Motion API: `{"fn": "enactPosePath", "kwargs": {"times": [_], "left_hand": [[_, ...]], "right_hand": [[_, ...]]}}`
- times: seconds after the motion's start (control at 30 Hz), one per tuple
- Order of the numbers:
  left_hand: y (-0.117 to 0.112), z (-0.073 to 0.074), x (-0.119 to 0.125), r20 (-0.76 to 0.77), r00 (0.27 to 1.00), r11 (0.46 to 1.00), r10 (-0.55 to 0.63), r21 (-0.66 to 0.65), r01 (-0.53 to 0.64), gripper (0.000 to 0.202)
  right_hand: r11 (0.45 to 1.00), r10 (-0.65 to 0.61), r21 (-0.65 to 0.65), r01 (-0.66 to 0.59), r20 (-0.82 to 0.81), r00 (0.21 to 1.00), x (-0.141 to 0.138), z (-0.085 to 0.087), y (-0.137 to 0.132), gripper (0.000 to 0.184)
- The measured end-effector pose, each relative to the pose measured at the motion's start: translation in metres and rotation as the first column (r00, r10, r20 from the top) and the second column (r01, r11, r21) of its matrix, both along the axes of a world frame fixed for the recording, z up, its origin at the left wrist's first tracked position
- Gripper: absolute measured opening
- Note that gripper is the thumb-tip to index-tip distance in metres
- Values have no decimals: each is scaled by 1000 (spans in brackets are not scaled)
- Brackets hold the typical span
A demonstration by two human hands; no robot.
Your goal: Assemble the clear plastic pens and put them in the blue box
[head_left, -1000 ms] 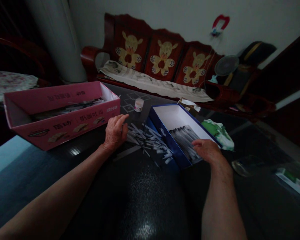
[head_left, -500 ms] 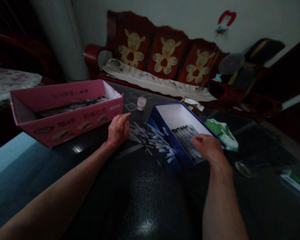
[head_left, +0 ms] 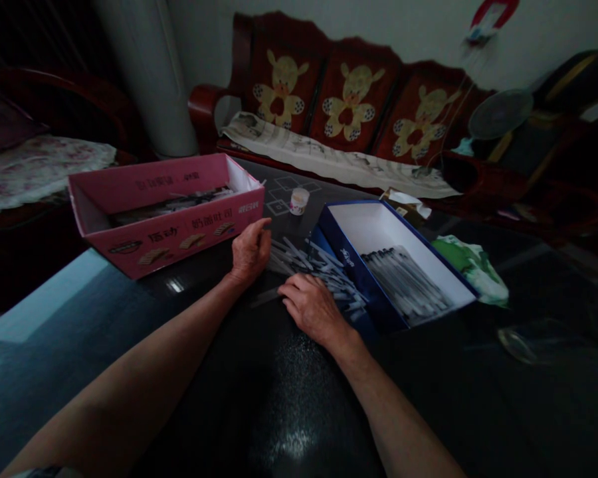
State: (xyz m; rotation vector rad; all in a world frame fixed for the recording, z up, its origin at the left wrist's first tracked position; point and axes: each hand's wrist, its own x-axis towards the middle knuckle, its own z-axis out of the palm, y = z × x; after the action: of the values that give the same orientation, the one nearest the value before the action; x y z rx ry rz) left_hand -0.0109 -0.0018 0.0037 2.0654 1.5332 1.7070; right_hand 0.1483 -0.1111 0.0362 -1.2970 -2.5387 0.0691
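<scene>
My left hand (head_left: 252, 251) is closed, with its fingers curled, beside the front right corner of the pink box (head_left: 179, 234). Whatever it may grip is hidden. Beside the loose pile of short, pale, slender pieces (head_left: 336, 273) is my right hand (head_left: 311, 307), its fingers bent but apart and pointing left. A longer translucent strip (head_left: 266, 297) lies near its fingertips. To the right, the blue box (head_left: 336, 251) with a white inside holds a neat row of slim clear sticks (head_left: 406, 282) with dark ends, which look like pens. More thin pieces (head_left: 199, 197) lie in the pink box.
A small white cup (head_left: 299, 201) stands behind the pile on the dark glossy table (head_left: 279, 398). Right of the blue box are a green and white packet (head_left: 471, 269) and a round glass-like object (head_left: 518, 345). Beyond the table is a wooden sofa (head_left: 349, 99).
My right hand has moved left, from over the blue box to the loose pile. The left hand stays near the pink box's corner, its fingers more curled. The view has shifted left.
</scene>
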Motion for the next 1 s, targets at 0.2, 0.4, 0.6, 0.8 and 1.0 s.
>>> {"fn": "enactPosePath", "kwargs": {"times": [0.2,0.4,0.6,0.8,1.0], "left_hand": [[-2,0,1,7,1000,999,-20,-29,20,28],[-3,1,2,71,993,994,-95,-42,98,28],[-13,11,9,276,827,821,-489,-175,544,31],[-33,32,20,378,701,668,-605,-239,705,30],[-30,31,24,601,580,558,-549,-253,790,31]], "right_hand": [[999,-36,22,35,36,999,0,1,-1,12],[1000,-23,-16,20,-150,988,0,3,1,10],[962,-272,-175,211,-703,657,15,8,13,12],[926,-377,-323,195,-783,496,22,9,17,17],[952,-296,-269,145,-692,659,24,11,16,16]]}}
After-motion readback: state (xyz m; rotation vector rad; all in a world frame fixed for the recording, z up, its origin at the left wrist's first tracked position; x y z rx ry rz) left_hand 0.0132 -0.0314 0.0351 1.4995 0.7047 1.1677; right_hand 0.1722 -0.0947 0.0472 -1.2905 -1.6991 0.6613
